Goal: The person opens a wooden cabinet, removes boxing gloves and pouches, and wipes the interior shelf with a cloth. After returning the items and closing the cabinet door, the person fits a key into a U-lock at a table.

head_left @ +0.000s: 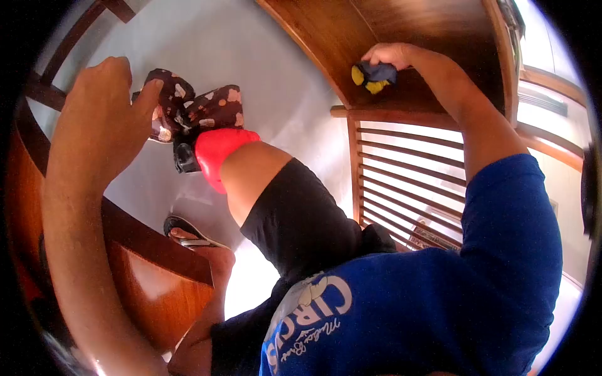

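Observation:
My right hand [392, 55] is closed around a bunched dark grey and yellow cloth [378, 76]. The cloth is against or just above a broad brown wooden surface [407, 25]; contact cannot be made out. My left hand [110, 103] is raised at the left with its thumb stretched away from the curled fingers. Nothing shows in it, though the fingertips are hidden. Beyond its thumb, lower down on the floor, lies a dark brown floral-print fabric item [216, 106] with light patches, beside a bright pink rounded thing [219, 150] at my knee.
Wooden slats [407, 169] stand below the wooden surface on the right. A curved, glossy wooden piece [157, 288] is at lower left, with dark wooden bars [69, 37] at upper left. My foot in a flip-flop [188, 232] rests on the pale floor [276, 62].

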Tool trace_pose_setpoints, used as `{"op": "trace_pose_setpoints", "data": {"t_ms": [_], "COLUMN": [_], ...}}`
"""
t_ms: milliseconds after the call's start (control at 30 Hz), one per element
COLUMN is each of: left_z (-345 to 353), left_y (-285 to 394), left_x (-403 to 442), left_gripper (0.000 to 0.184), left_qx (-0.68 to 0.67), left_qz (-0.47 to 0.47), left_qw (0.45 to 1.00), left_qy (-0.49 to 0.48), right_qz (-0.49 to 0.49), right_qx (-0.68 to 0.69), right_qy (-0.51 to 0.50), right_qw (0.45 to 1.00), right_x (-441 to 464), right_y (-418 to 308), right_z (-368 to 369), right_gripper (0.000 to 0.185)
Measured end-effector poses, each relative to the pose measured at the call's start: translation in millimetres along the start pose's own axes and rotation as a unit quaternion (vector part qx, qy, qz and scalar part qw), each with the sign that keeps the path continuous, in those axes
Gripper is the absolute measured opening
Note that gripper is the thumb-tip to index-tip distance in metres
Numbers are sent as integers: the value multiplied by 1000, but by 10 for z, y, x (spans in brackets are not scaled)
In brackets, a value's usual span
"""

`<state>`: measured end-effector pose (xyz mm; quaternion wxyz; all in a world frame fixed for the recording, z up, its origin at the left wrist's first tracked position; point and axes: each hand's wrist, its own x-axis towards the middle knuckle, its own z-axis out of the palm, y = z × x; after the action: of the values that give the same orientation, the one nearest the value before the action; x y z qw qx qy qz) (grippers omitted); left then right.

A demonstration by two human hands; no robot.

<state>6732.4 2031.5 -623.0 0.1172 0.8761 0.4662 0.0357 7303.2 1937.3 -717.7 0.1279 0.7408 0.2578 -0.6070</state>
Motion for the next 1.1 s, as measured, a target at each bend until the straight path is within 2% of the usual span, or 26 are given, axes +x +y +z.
{"op": "trace_pose_setpoints", "data": {"t_ms": [133,233,267,300,333,367,433,533,667,767,800,900,933,1033,1100], "left_z": [-37,-42,-24,-12,-4,5,-58,-183,-204,-243,-242,-261,-267,-284,-279], "left_y": [48,58,39,32,41,52,80,174,209,220,208,210,228,231,212], "left_x": [-46,-72,-69,-76,-103,-144,-173,-197,-225,-234,-234,-227,-222,-216,-215], "left_gripper": [35,37,37,38,38,39,39,40,35,32,31,31,31,32,32], "left_qx": [0,6,3,-1,-4,-8,-16,-11,-7,-15,-16,-23,-22,-20,-25], "left_qz": [0,16,22,27,31,34,26,0,12,18,21,29,25,18,30], "left_qw": [1000,1000,1000,999,999,999,999,1000,1000,999,999,998,999,999,999], "left_qy": [7,20,21,23,31,41,34,4,23,38,41,44,38,31,37], "right_qz": [0,14,51,87,122,136,172,107,174,271,250,261,289,279,243], "right_qx": [84,0,-154,-305,-449,-546,-575,-633,-672,-678,-667,-691,-690,-595,-580], "right_qy": [9,53,44,34,24,-88,-121,-130,-131,-51,-7,-36,-114,6,20], "right_qw": [996,998,986,948,885,822,791,755,708,681,701,673,654,754,777], "right_x": [-185,-407,-510,-627,-736,-546,-1041,-1231,-1657,-2096,-2089,-2304,-2181,-2167,-1985], "right_y": [-92,-129,-161,-245,-313,-107,-241,24,-81,-275,-11,-72,-77,-379,-538], "right_z": [-67,36,122,248,321,180,540,354,362,738,559,534,476,688,890], "right_gripper": [36,35,36,37,38,43,48,54,50,45,43,42,43,45,45]}}
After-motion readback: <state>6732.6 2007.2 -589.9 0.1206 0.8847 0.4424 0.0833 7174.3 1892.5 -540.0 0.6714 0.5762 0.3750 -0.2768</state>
